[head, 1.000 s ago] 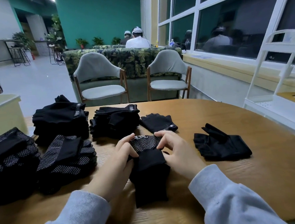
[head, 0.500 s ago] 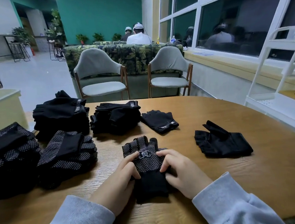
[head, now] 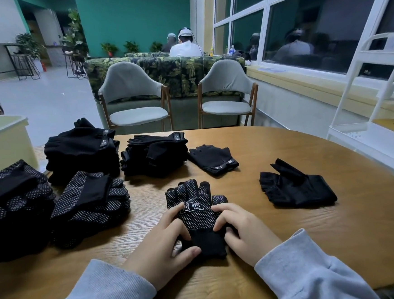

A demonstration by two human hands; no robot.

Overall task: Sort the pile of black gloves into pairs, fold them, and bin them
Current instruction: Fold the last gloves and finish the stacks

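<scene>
A black dotted glove [head: 196, 210] with a white logo lies flat on the wooden table [head: 293, 248] in front of me, fingers pointing away and plain cuff toward me. My left hand [head: 161, 244] grips its left edge, fingertips on the dotted palm and thumb at the cuff. Opposite it, my right hand [head: 242, 228] holds the right edge with curled fingers. Whether a second glove lies beneath is hidden. Two folded dotted bundles [head: 89, 205] [head: 13, 199] sit at the left.
Behind the bundles stand two stacks of plain black gloves [head: 82, 149] [head: 154, 155]. A fingerless glove [head: 212, 158] lies mid-table, another fingerless one [head: 293, 189] at the right. A cream bin [head: 2, 138] is at far left, a white rack [head: 367, 136] at right.
The dotted glove's finger end, out of sight a second ago, now lies spread out away from me. Both hands have slid back from the logo toward the cuff.
</scene>
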